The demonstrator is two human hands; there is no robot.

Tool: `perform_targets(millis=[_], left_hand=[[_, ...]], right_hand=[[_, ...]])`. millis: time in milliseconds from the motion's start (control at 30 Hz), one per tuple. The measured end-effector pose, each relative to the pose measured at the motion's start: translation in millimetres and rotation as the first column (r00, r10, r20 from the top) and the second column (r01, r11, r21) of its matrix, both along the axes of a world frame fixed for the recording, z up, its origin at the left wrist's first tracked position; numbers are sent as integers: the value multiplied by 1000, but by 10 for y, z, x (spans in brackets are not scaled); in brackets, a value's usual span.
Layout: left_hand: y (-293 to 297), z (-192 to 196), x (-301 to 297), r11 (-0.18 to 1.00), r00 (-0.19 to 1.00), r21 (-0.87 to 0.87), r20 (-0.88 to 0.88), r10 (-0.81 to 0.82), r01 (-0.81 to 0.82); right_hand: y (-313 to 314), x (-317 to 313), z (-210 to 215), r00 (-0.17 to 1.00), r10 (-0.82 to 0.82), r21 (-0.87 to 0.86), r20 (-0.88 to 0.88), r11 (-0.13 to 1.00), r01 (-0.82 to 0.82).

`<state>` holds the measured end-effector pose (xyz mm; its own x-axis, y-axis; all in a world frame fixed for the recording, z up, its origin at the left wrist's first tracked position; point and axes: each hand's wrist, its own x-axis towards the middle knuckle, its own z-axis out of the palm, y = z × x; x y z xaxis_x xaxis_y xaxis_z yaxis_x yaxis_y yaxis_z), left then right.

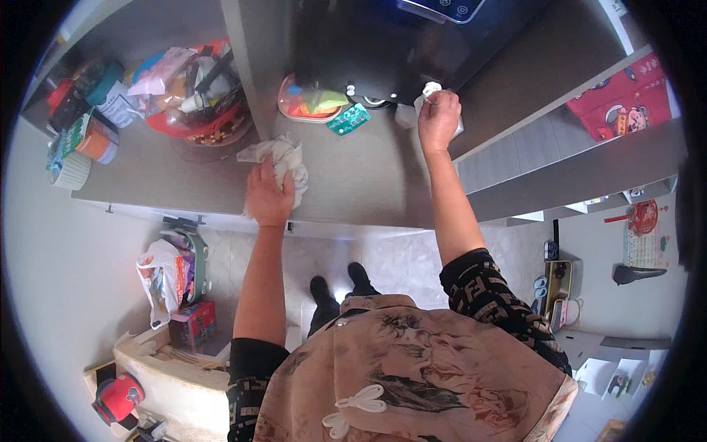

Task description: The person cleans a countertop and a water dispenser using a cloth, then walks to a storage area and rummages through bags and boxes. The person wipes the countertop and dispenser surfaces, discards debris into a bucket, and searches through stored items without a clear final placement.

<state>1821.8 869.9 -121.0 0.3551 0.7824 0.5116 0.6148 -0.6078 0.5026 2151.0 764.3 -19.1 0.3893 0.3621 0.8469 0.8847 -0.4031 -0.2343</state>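
A crumpled white cloth (283, 160) lies bunched on the grey counter (353, 184), w/ our left hand (269, 195) at its 7 o'clock, palm down, fingers curled over the lower folds and pressing them flat to the surface, a grip that looks suited to wiping. At the cloth's 2 o'clock our right hand (438, 118) pinches a second white rag (431, 92) b/w thumb and closed fingers, held up against the front edge of a black appliance (383, 51); the arm is stretched out to reach it. Just left of that hand, a pink dish (309, 103) and a teal blister pack (348, 119) sit tucked under the appliance. At the cloth's 10 o'clock a red basket (195, 110) of odds & ends crowds the corner, tubs (96, 136) beyond it.
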Motion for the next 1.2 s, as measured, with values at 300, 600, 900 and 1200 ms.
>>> perform_targets(millis=[300,600,900,1200], left_hand=[[-33,84,14,1000,999,17,51,-11,10],[-49,136,1,995,999,-95,39,-28,32],[-54,62,32,1000,999,-9,35,3,-2],[-46,105,8,999,999,-32,42,-30,31]], right_hand=[[294,-154,-317,998,-29,-16,-53,999,28],[593,-417,-200,989,136,-40,58,990,-134],[705,-595,-402,961,262,-200,92,950,-239],[349,-439,-593,982,176,-281,-72,941,-189]])
